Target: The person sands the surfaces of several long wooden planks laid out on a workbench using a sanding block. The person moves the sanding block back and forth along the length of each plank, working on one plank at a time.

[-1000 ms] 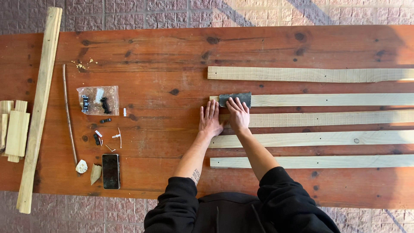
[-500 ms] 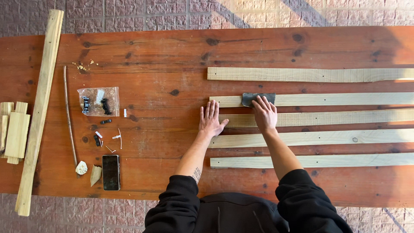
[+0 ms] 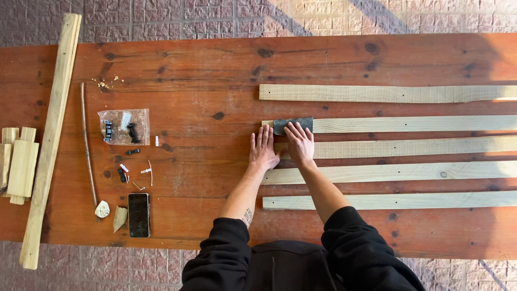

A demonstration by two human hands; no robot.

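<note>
- Grip first: our right hand (image 3: 300, 143) lies flat, fingers spread, pressing a dark sanding pad (image 3: 292, 125) onto the left end of the second slat (image 3: 409, 124). No closed grasp around it, more a palm-down press.
- Our left hand (image 3: 263, 151) is open and empty, flat on the desk (image 3: 215, 70) just left of the third slat (image 3: 404, 147), touching or nearly touching its end. Looks like it's bracing things.
- Nearest us, the fifth slat (image 3: 388, 201) and above it the fourth slat (image 3: 388, 173) lie parallel, running off to the right; our forearms cross over them.
- Farthest of the set is the top slat (image 3: 388, 93), well apart from the pad.
- How far along? Our guess is early: the pad sits right at the slat's end, and we honestly can't tell from colour or surface which slats are already sanded. All five look about the same pale wood.
- Off to the left, near edge: a dark phone (image 3: 139, 214) with two small pale scraps beside it.
- Further up: a clear bag of small hardware (image 3: 124, 126), loose bits below it, and a thin stick (image 3: 88, 145) lying lengthwise.
- Far left: a long plank (image 3: 51, 134) set at a slant, and short wood blocks (image 3: 19, 164) stacked just beside it.
</note>
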